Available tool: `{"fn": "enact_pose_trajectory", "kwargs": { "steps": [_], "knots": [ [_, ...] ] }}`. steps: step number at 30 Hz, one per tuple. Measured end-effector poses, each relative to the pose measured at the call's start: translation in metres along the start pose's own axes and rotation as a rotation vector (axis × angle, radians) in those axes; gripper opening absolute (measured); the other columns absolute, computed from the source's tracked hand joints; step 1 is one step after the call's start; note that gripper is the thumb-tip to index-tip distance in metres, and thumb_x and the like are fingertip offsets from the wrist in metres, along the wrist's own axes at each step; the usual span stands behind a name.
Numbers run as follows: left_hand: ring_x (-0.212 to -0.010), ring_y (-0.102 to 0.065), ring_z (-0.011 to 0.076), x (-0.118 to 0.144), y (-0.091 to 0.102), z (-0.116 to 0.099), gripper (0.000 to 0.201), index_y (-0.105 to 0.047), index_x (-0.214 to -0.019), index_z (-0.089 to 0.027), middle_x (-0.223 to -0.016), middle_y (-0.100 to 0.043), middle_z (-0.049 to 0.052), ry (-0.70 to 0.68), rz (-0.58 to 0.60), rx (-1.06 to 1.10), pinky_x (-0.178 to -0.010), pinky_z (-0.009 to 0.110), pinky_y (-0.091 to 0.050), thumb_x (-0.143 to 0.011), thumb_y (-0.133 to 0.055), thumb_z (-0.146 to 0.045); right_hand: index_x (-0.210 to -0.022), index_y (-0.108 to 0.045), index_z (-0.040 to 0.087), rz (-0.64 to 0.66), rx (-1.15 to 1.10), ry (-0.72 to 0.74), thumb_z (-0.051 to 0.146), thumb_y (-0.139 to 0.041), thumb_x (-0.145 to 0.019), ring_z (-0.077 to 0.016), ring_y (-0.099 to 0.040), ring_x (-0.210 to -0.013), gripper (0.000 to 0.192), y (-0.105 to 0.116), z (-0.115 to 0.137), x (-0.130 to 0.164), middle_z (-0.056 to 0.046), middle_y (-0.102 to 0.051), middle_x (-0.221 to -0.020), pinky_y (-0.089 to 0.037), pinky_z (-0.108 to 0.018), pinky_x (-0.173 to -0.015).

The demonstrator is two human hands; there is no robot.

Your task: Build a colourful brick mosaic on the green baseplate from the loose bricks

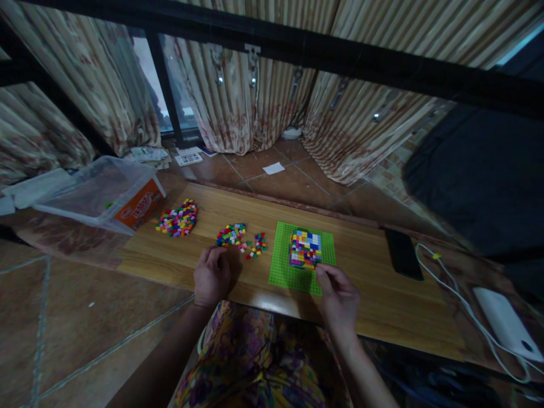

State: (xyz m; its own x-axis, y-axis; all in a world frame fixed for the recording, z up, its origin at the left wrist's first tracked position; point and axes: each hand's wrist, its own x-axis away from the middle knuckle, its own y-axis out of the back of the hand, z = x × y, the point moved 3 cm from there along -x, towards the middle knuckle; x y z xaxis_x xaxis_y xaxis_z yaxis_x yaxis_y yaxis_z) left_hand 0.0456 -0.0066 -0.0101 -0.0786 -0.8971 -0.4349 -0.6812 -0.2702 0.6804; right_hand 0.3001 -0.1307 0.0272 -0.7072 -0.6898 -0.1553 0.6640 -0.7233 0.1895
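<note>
Beside green baseplate (284,266): loose brick piles (232,234), phone (403,253), plastic tub (100,192).

Two hands, left (211,276) and right (340,297); three brick piles (177,218) (232,234) (258,245); one green baseplate (284,266); one plastic tub (100,192); one phone (403,254); one power bank (508,323).

A green plate (284,266) lies flat on the table, near the front edge, about in the middle. On it sits a square block (305,248) made of many small bricks in red, yellow, blue, white and pink. It touches the plate's front right part. A small pile of loose bricks (232,234) in mixed colours lies just left of the plate.
</note>
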Motion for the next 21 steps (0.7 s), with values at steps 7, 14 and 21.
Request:
{"fn": "enact_pose_trajectory", "kwargs": {
  "steps": [7, 14, 21],
  "knots": [
    [-0.090, -0.060, 0.0182, 0.001, 0.001, -0.003, 0.017, -0.059, -0.094, -0.020, -0.095, -0.060, 0.007, 0.016, 0.002, 0.039, -0.082, 0.032, -0.051, -0.084, -0.046, -0.014, -0.098, -0.067, 0.024, 0.485, 0.294, 0.255, 0.023, -0.048, -0.089, -0.0171, -0.061, -0.086, 0.021, -0.083, 0.008, 0.034, -0.004, -0.066, -0.093, -0.048, -0.030, -0.078],
    [-0.091, -0.059, 0.0174, 0.002, 0.000, -0.003, 0.019, -0.058, -0.095, -0.019, -0.097, -0.060, 0.006, 0.016, 0.009, 0.064, -0.083, 0.030, -0.050, -0.084, -0.046, -0.011, -0.104, -0.066, 0.023, 0.556, 0.567, 0.476, 0.019, -0.047, -0.091, -0.0193, -0.058, -0.088, 0.024, -0.131, 0.007, 0.018, -0.006, -0.062, -0.092, -0.046, -0.030, -0.080],
    [-0.093, -0.060, 0.0178, 0.003, 0.002, -0.002, 0.017, -0.059, -0.095, -0.019, -0.098, -0.061, 0.007, 0.019, 0.029, 0.053, -0.083, 0.030, -0.050, -0.084, -0.046, -0.013, -0.090, -0.068, 0.023, 0.571, 0.625, 0.535, 0.019, -0.049, -0.090, -0.0201, -0.057, -0.086, 0.019, -0.146, 0.006, 0.019, -0.006, -0.060, -0.089, -0.047, -0.030, -0.076]
  ]
}}
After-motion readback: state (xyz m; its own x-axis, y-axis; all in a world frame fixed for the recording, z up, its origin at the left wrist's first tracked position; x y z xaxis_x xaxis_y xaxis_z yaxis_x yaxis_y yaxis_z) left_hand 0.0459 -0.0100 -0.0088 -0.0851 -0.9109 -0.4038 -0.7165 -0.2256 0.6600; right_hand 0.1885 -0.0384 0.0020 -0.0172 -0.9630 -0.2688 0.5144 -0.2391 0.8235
